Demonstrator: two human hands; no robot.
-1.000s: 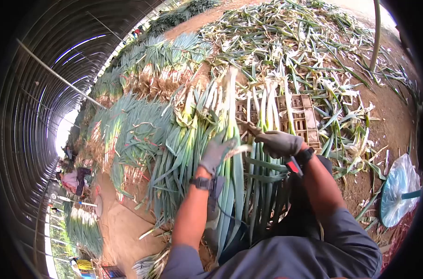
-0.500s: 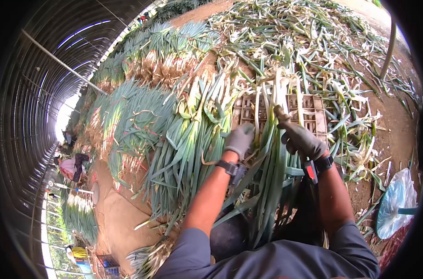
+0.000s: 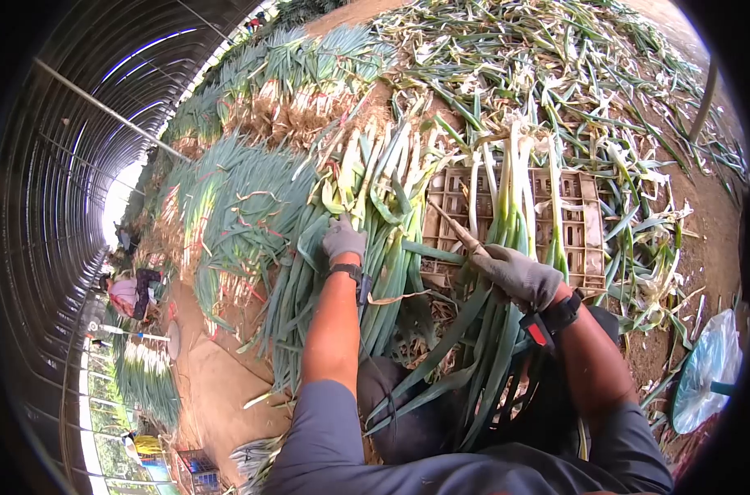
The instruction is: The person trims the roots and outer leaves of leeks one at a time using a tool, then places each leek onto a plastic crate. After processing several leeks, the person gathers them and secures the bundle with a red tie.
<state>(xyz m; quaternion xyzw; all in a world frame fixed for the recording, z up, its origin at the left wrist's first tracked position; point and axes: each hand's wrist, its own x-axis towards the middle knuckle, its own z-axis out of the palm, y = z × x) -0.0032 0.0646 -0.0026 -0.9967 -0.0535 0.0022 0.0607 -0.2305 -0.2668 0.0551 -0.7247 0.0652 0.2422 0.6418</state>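
Note:
My left hand (image 3: 344,241), in a grey glove, is down on the pile of long green onions (image 3: 383,239) to the left of the crate. Its fingers are curled in at a stalk, partly hidden by leaves. My right hand (image 3: 519,276), gloved as well, is closed round a slim pointed knife (image 3: 465,235) with a tan handle, its tip slanting up and left. Beneath that hand, several trimmed green onions (image 3: 515,186) with pale stems lie across a brown slatted plastic crate (image 3: 585,214). Their leaves hang toward my lap.
Bundled green onions (image 3: 247,214) lie in rows to the left. Stripped leaves (image 3: 515,58) cover the ground beyond the crate. A clear plastic bag (image 3: 709,371) is at the right. Another person (image 3: 131,295) is at the far left, under the tunnel roof (image 3: 70,165).
My left hand has moved left, from beside the crate onto the green onion pile. My right hand has come lower and turned, so the knife points left. The view has shifted slightly.

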